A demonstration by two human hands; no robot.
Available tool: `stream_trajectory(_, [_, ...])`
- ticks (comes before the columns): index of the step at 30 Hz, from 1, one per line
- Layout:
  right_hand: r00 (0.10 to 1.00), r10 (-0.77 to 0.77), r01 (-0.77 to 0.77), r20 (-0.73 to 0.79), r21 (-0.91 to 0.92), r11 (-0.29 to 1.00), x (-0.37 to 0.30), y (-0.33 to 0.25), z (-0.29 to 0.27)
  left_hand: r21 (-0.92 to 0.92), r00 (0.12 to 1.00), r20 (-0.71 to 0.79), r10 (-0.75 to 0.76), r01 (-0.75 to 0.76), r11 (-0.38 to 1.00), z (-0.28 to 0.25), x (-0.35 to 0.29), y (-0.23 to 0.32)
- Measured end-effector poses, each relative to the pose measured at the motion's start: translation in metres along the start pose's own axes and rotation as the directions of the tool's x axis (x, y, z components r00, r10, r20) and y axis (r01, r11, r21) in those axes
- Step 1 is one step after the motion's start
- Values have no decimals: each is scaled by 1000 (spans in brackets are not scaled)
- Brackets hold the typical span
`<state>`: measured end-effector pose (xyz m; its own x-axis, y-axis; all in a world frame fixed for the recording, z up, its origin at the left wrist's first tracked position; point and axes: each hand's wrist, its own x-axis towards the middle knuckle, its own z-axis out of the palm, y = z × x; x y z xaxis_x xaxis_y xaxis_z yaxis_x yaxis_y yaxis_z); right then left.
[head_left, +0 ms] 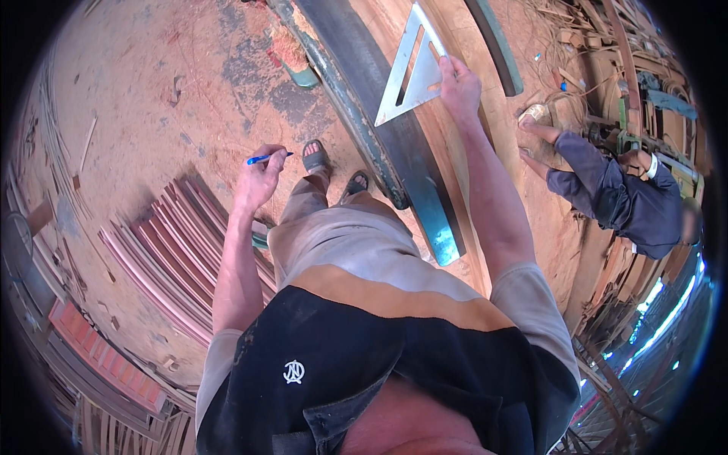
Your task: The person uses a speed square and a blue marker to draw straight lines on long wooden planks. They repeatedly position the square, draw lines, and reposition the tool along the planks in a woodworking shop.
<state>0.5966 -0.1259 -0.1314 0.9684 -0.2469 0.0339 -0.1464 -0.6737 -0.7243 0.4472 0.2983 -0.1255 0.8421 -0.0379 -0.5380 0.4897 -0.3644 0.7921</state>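
My right hand grips a silver triangular speed square by one edge, the thumb and fingers closed on it. The square is above a long wooden board that lies along a dark machine table; whether it touches the wood I cannot tell. Out to the left, away from the table, my left hand is closed around a blue pen, its dark tip pointing right toward the table.
Curved reddish wooden strips lie stacked on the dusty floor at left. Sawdust heaps beside the machine's far left side. At right a person in dark clothes is close to the board, with scrap wood piled behind.
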Motion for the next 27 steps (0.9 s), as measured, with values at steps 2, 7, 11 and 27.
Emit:
stream_trajectory(2, [1000,4,-4,2,14,1000,-1,-2,-1,17,999,4,41,-41,999,-2,5,4])
stream_trajectory(7, [997,70,-71,37,40,997,-3,-4,-1,85,997,33,75,-77,993,-3,22,22])
stream_trajectory(11, [999,45,-45,-2,16,999,-3,1,2,94,991,53,125,-130,987,3,35,48])
stream_trajectory(27, [999,-41,36,-30,-173,984,-6,-3,-2,238,705,29,708,-693,680,101,131,207])
